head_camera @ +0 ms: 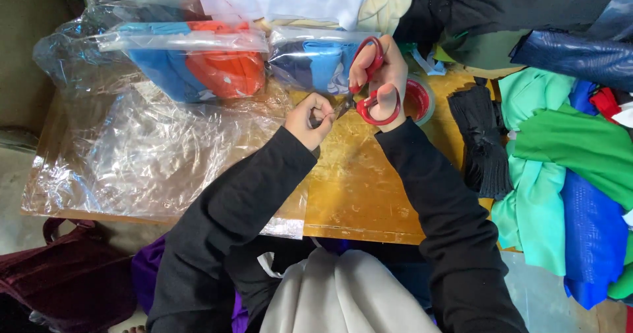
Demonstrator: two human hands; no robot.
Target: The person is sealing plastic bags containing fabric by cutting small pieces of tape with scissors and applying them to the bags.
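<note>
Pale cloth (349,293) bunches in the lap closest to the lens, between two black sleeves (244,208) reaching up over a yellow wooden surface (356,188). Above that surface's middle, the right hand (386,86) holds red-handled scissors (376,82), fingers threaded through both loops and the handles spread somewhat apart, the short blades angled down and left. Just left of the scissors, the left hand (310,119) is curled tight, its fingers pinching something too small to make out right at the blade tips. Directly behind the scissors sits a roll of tape (422,99) with a red core, partly hidden by the right hand. Left of the scissors, clear plastic sheeting (151,155) covers much of the surface, and beyond it lie clear bags (191,59) of folded blue and orange cloth, with another bag of blue cloth just behind the left hand. Right of the scissors, a stack of black cloth (484,142) stands at the surface's edge, and past it green and blue fabric (567,168) piles up. Far below and left of the scissors, a dark red bag (66,280) rests on the floor.
</note>
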